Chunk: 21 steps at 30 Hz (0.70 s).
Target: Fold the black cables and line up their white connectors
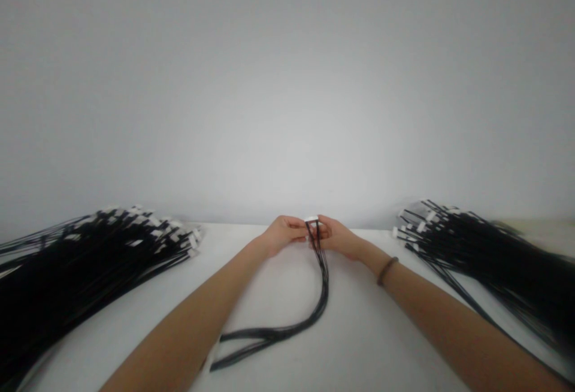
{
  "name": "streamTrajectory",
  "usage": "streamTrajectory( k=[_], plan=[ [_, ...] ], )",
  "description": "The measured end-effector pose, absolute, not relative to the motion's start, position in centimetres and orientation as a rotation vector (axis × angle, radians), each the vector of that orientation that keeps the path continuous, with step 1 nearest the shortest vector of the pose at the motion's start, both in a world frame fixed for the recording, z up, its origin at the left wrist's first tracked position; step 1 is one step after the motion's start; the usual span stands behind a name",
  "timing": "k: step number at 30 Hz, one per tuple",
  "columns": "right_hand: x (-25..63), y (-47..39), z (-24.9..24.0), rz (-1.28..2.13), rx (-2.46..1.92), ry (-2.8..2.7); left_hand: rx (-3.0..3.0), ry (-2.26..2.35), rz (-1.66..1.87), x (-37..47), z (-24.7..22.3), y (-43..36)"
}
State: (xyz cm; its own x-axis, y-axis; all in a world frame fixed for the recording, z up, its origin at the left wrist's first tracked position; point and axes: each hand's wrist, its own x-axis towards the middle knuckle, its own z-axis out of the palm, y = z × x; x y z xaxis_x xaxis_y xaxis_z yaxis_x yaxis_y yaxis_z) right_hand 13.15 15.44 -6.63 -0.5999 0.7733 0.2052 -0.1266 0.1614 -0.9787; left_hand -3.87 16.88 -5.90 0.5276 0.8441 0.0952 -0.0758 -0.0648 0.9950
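A black wire harness (324, 299) hangs from its white connector (311, 219), which is held up between my two hands over the table. My left hand (286, 235) pinches the connector's left side, fingers closed. On its right side, my right hand (335, 236) grips it with bent fingers, partly behind the wires. From there the black wires curve down and to the left, splitting into two strands that end near my left forearm. The fingertips are small and blurred where they meet the connector.
A large pile of black wire harnesses (67, 284) with white connectors lies at the left. Another such pile (494, 260) lies at the right, one strand trailing toward the front. Both rest on the white table (359, 332), with a pale wall (287, 92) behind.
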Motion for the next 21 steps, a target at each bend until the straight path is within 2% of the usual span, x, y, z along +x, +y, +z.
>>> streamTrajectory(
  k=[9,14,21],
  plan=[
    [11.9,15.0,-6.7,1.298,-0.793,-1.913,1.383,0.716,0.929,-4.0,-5.7,17.2],
    [11.8,14.9,-6.4,1.357,-0.847,-1.998,1.301,0.906,1.14,-6.2,-5.0,18.6],
    [11.4,14.5,-5.8,1.199,-0.807,-2.193,1.085,0.878,1.378,-8.9,-1.5,19.2]
  ],
)
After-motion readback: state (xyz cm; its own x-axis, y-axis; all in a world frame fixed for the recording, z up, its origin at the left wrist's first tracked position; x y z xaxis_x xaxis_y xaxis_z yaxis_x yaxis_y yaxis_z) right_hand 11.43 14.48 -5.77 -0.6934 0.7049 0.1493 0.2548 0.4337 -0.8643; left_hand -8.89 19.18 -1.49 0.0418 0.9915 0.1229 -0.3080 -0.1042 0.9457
